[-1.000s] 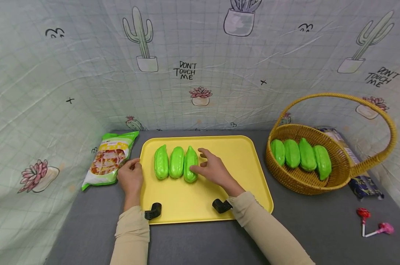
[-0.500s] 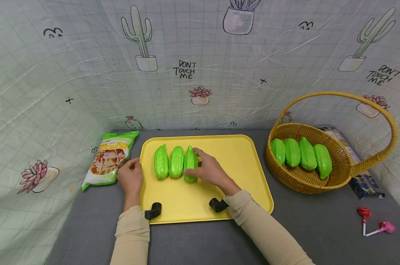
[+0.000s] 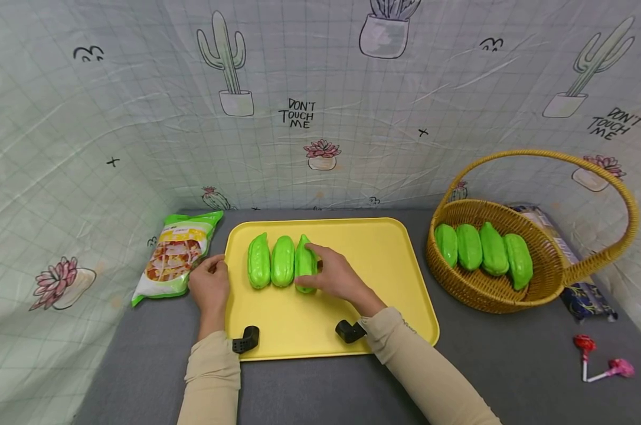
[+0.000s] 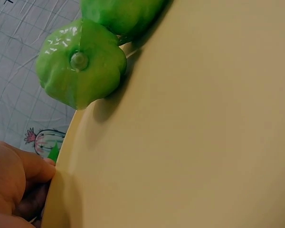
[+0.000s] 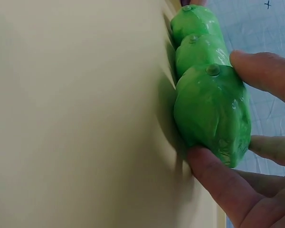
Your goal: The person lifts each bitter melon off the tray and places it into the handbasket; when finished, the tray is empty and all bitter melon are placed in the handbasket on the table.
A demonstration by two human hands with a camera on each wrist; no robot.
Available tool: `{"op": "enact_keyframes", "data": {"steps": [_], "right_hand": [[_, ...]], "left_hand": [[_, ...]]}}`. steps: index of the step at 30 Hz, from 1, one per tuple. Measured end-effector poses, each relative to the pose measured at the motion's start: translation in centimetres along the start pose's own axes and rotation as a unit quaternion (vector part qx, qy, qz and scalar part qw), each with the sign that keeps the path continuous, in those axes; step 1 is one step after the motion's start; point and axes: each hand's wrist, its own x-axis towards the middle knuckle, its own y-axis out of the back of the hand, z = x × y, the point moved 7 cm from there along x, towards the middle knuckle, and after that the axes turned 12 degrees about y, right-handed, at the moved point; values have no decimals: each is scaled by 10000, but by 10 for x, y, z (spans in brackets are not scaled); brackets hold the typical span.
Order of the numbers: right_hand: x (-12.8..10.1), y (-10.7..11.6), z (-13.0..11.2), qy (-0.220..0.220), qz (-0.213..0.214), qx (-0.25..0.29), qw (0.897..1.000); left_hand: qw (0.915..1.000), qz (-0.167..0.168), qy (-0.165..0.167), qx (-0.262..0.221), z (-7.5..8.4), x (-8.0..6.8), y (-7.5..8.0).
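Three glossy green, ribbed, papaya-like fruits lie side by side on a yellow tray [image 3: 376, 254]: a left one [image 3: 259, 262], a middle one [image 3: 283, 262] and a right one [image 3: 302, 260]. My right hand [image 3: 339, 274] holds the right fruit; in the right wrist view its thumb [image 5: 263, 71] presses one side and a finger [image 5: 223, 183] reaches under the other. At the tray's left edge, my left hand [image 3: 210, 288] has curled fingers, which pinch the rim in the left wrist view [image 4: 26, 173]. Part of the right fruit is hidden by my right hand.
A wicker basket [image 3: 477, 295] with a tall handle stands at the right, with several similar green fruits [image 3: 493, 251] inside. Behind it lies a dark packet [image 3: 586, 300]. Two lollipops [image 3: 585, 342] lie front right. A green-and-white food bag [image 3: 174, 254] sits left of the tray.
My right hand has moved slightly left, and its fingers have closed round the right fruit. My left hand stays at the tray's edge.
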Motion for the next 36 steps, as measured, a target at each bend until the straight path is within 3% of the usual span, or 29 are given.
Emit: {"op": "enact_keyframes", "data": {"steps": [36], "right_hand": [[-10,11,2,-68,290,120,9995]], "left_hand": [[10000,32,25,11,1,-2,1]]}}
